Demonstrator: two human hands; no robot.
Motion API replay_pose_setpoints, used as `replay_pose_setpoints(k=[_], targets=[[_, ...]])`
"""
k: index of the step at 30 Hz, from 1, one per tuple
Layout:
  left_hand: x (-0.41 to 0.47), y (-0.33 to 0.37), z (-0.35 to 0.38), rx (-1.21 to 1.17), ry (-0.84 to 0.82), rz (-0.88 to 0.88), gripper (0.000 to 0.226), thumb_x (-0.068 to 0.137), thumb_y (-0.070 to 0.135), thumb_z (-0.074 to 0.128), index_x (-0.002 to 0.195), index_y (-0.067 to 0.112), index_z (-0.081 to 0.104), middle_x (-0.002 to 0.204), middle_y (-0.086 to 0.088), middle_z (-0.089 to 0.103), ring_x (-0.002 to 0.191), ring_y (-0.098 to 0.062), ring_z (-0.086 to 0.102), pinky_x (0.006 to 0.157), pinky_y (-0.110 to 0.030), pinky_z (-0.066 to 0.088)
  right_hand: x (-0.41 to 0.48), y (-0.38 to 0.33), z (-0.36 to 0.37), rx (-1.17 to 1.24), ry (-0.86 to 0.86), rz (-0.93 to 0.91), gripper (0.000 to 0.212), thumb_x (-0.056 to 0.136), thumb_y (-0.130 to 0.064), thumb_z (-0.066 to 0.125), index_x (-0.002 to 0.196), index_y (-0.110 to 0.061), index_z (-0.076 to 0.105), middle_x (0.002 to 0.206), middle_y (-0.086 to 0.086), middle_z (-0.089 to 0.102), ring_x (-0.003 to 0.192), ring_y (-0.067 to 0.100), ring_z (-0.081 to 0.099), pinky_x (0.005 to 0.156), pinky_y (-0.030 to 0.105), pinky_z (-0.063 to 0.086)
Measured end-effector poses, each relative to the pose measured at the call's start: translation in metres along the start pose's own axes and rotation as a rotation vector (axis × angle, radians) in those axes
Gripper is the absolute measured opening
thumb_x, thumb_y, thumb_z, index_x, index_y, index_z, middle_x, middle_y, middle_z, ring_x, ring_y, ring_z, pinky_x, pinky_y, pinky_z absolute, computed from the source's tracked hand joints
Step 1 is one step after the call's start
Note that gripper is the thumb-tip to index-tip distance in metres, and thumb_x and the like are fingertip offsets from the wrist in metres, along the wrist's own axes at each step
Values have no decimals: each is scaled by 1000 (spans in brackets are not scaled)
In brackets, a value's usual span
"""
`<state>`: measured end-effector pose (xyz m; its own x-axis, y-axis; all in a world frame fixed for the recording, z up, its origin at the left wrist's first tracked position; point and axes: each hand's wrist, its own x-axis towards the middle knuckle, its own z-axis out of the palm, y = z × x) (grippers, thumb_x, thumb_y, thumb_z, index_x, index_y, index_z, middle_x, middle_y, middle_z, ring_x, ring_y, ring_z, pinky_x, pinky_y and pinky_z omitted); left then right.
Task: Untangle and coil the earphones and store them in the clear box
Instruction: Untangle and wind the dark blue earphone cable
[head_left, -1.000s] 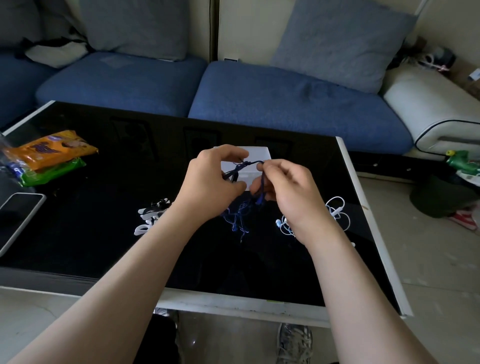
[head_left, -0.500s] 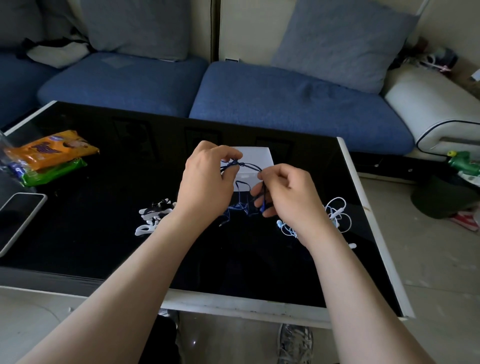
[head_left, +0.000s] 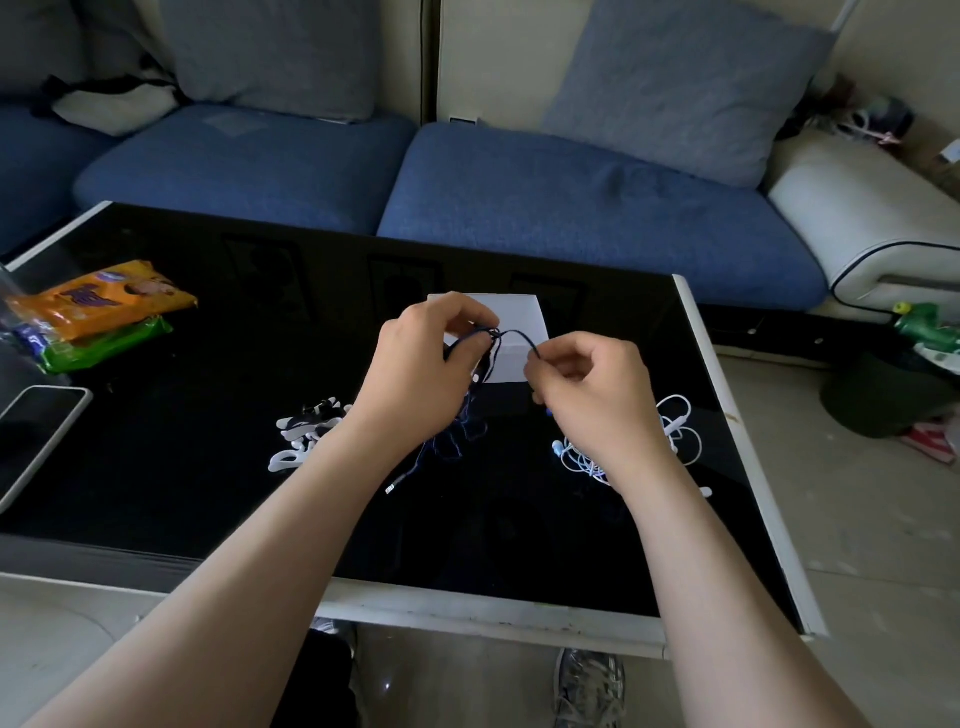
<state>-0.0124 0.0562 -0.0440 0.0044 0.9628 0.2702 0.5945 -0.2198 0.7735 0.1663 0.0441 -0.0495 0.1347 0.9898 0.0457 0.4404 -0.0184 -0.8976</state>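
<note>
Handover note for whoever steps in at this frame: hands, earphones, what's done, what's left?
Left hand pinches the dark blue earphone cable; right hand pinches it too, a short span arched between.
Its tangle hangs down to the black glass table.
Tangled white earphones lie right, black-and-white cable bundle left, pale square box behind the hands.
Nothing coiled yet; all three left to do.

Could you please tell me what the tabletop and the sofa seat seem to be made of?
Tabletop: probably glossy black glass, since it shows faint reflections. Sofa seat: blue woven fabric, matte and slightly creased.
</note>
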Motion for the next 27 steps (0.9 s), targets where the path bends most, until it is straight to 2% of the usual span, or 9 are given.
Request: replay_pose_setpoints(k=[3, 8, 13, 16, 18, 20, 22, 24, 27], targets=[[-1, 2, -1, -100, -34, -1, 28, 101, 10, 68, 122, 28, 69, 100, 10, 75, 81, -6, 74, 74, -19, 58, -3, -7, -2, 45, -117, 70, 16, 91, -12, 70, 97, -25, 77, 78, -1, 79, 79, 16, 75, 71, 27, 58], [-1, 4, -3, -241, -89, -23, 48, 93, -10, 64, 125, 25, 67, 97, 11, 79, 89, -13, 77, 83, -37, 63, -5, -16, -2, 171, -223, 87, 21, 97, -8, 62, 108, -20, 74, 82, 10, 79, 77, 17, 74, 65, 14, 50], [-1, 6, -5, -336, -108, -56, 53, 92, -12, 63, 125, 28, 67, 102, 5, 78, 92, -19, 78, 88, -44, 64, -4, -18, -2, 281, -275, 127, 29, 104, -10, 52, 122, -21, 70, 90, 11, 81, 73, 26, 76, 72, 33, 50], [-1, 5, -4, -313, -95, -56, 47, 92, -5, 70, 121, 33, 69, 107, 6, 71, 87, -24, 77, 84, -45, 64, -5, -16, -3, 264, -305, 124, 22, 107, -14, 55, 120, -19, 71, 92, 11, 81, 73, 24, 76, 71, 31, 49], [-1, 5, -3, -266, -80, -54, 39, 93, 4, 75, 118, 34, 70, 109, 9, 69, 85, -23, 76, 82, -44, 65, -5, -14, -3, 244, -280, 121, 18, 108, -13, 57, 113, -14, 74, 92, 12, 81, 71, 21, 76, 63, 20, 50], [-1, 3, -2, -205, -62, -67, 30, 96, 7, 73, 113, 32, 72, 106, 11, 72, 83, -13, 75, 77, -32, 64, -3, -10, -2, 246, -209, 116, 18, 108, -10, 58, 110, -11, 75, 90, 12, 81, 70, 19, 76, 58, 14, 50], [0, 3, -1, -97, -49, -94, 29, 99, 1, 62, 104, 27, 76, 95, 11, 73, 74, -2, 72, 59, -15, 54, 0, -4, -2, 179, -97, 63, 19, 107, -12, 59, 106, -15, 77, 85, 3, 80, 73, 14, 75, 65, 18, 54], [-1, 0, -2, 29, -48, -98, 40, 96, -8, 48, 96, 21, 76, 92, 10, 72, 73, -7, 69, 51, -16, 47, 3, -1, -1, 100, -11, 30, 20, 107, -18, 59, 104, -20, 78, 87, 0, 79, 77, 16, 73, 71, 27, 57], [-2, -4, -5, 169, -63, -91, 46, 87, -13, 44, 89, 20, 76, 96, -1, 71, 72, -13, 60, 57, -23, 43, 3, -1, -3, 131, 57, 53, 23, 105, -19, 55, 97, -18, 77, 95, 14, 78, 78, 18, 67, 69, 28, 52]])
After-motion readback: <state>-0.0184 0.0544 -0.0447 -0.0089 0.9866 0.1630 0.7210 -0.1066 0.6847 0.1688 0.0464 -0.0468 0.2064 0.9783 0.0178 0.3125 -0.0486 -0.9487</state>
